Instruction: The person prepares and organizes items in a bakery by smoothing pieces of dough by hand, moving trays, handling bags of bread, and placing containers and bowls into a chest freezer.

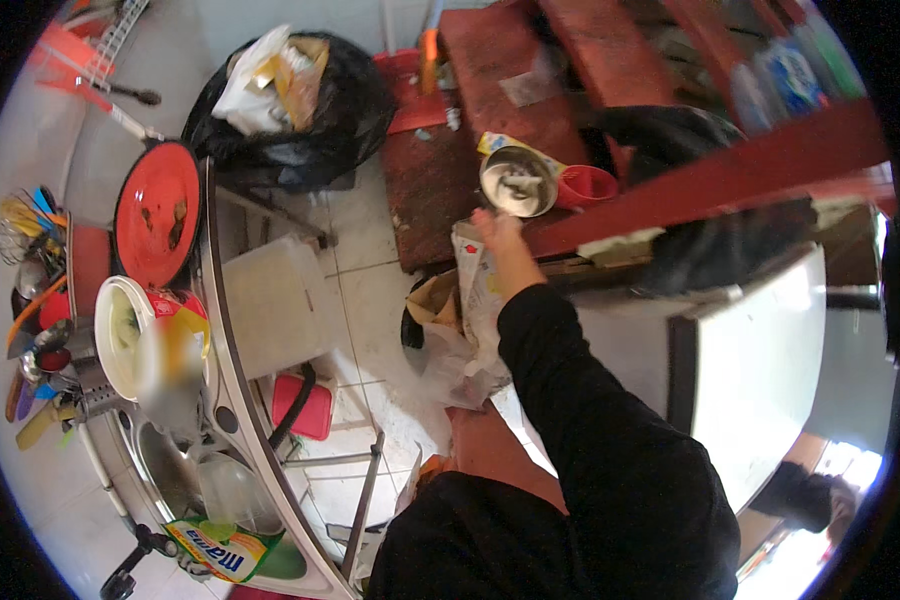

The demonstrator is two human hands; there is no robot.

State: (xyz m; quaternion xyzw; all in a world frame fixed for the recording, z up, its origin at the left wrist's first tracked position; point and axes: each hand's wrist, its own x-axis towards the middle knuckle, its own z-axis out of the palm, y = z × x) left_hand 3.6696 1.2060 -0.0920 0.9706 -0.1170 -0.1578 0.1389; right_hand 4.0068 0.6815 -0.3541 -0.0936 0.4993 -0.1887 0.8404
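My right hand (501, 234), in a black sleeve, reaches out ahead and grips the near edge of a small metal bowl (504, 201). Part of the fingers is hidden by the bowl, which has pale scraps (523, 182) inside. Just beyond it lie a red plastic cup (589, 187) and a yellow packet (502, 141), partly covered by the bowl. Below the hand stands a bag (439, 300) with a white printed carton (471, 255) and clear plastic in it. My left hand is out of view.
Red wooden slats (499, 45) rise ahead. A black bin bag (360, 82) holds rubbish. To the left, the sink counter (229, 300) carries a red pan (157, 247), a white tub (109, 330) and a detergent pouch (221, 551). A white appliance (765, 360) stands at right.
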